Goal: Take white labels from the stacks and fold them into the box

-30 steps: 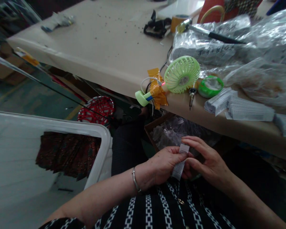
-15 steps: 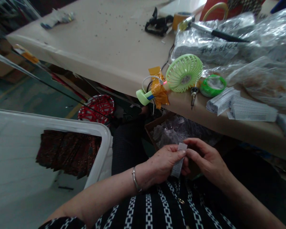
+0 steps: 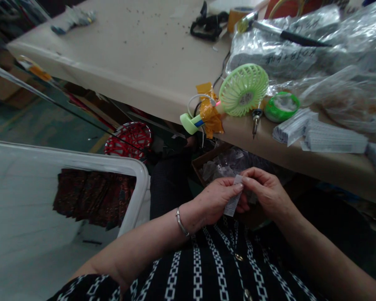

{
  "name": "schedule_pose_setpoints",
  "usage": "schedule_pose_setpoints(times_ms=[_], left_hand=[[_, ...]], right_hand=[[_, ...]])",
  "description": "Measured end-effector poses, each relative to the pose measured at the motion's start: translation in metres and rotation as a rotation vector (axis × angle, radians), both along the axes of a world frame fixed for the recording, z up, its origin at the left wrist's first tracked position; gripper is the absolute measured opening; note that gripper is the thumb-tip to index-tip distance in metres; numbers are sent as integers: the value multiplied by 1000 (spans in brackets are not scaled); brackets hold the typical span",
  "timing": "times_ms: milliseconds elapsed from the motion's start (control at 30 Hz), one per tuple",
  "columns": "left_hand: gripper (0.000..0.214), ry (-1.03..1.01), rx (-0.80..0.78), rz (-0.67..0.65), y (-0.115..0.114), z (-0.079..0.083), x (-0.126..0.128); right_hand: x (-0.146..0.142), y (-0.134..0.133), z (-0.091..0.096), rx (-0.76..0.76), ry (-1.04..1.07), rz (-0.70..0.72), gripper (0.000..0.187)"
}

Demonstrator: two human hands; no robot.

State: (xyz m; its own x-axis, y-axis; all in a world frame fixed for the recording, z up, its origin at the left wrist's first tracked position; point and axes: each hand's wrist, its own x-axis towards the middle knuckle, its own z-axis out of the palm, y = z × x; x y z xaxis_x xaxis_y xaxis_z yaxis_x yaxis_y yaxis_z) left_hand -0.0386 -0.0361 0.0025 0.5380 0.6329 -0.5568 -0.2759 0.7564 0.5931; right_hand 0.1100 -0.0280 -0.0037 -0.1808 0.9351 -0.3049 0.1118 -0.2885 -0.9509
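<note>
Between the thumb and fingers of my left hand point(image 3: 216, 200) is a narrow white printed label point(image 3: 232, 205), tilted, with small lines of text on it. My right hand point(image 3: 266, 192) pinches at the label's upper edge, thumb and forefinger closed together. Both hands are close together above my lap, just below the table edge. More printed labels point(image 3: 334, 137) lie in fanned stacks on the table's front edge, to the right. Whether the held label is one piece or several layers I cannot tell.
A green fan point(image 3: 244, 90) is fixed with orange tape at the table point(image 3: 163, 62) edge, beside a soldering iron point(image 3: 255, 121) and a green tape roll point(image 3: 282, 106). Plastic-wrapped bundles point(image 3: 288, 58) lie behind. A white bin point(image 3: 141, 175) holds dark patterned pieces point(image 3: 94, 196); a red stool point(image 3: 128, 140) stands beyond.
Both hands have risen slightly in the view with the label between them. My right thumb and forefinger have closed at the label's upper edge. The camera view has shifted a little.
</note>
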Motion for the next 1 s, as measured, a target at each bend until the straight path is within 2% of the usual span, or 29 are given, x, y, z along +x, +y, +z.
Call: schedule_pose_setpoints(times_ms=[133, 233, 333, 500, 633, 733, 900, 1000], left_hand=[[32, 14, 5, 10, -3, 0, 0], [26, 25, -3, 24, -4, 2, -1], [19, 26, -6, 26, -3, 4, -1], [13, 25, -17, 19, -2, 6, 1], [17, 31, -2, 36, -1, 2, 1], [16, 43, 11, 45, 1, 0, 2], [27, 76, 125, 64, 8, 5, 4], [29, 115, 202, 74, 13, 10, 6]], right_hand=[[1, -8, -4, 146, -131, 25, 15], [4, -14, -6, 363, -259, 62, 31], [6, -17, -7, 551, -379, 150, 37], [6, -17, -6, 614, -466, 199, 33], [4, -16, -8, 584, -443, 164, 35], [2, -13, -8, 502, -397, 162, 31], [-1, -3, 1, 202, -132, -2, 27], [-4, 5, 8, -8, 115, -5, 22]])
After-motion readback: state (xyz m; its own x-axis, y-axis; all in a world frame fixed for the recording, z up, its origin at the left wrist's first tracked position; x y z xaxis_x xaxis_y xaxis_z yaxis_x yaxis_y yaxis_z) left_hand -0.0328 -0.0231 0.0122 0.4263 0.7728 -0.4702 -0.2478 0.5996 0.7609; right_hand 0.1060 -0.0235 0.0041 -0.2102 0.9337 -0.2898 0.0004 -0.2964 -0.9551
